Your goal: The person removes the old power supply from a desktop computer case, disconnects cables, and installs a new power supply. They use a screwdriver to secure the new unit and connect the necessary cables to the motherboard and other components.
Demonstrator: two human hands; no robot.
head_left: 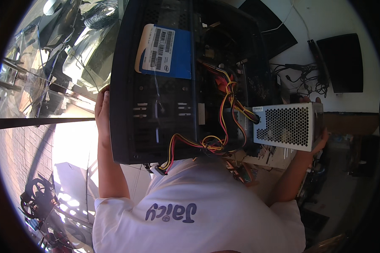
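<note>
Black PC case (pixel 156 126), boxy, w/ smooth dark panels & small slots, in front of a person in a white cloth shirt (pixel 240 206). Near its top edge, L of centre: a flat blue sheet (pixel 181 63) w/ white barcode label (pixel 158 49). Silver metal PSU (pixel 283 126), a box w/ one face of honeycomb holes, is by the case's lower R corner, jutting past its R edge. Thin yellow, red & black wires (pixel 226 126) run from PSU across the case in loose bundles; one strand ends in a pale flat connector (pixel 160 170) just past the bottom edge.

L hand (pixel 102 110): fingers against case's L edge, partly hidden behind it; can't tell how far closed. R hand (pixel 323 139): gripping PSU's R end, fingers spread wide, tips showing over its top edge, rest of hand at its lower R corner.

Upper R: tangled black cables (pixel 302 78) beside a dark flat panel (pixel 342 63).
</note>
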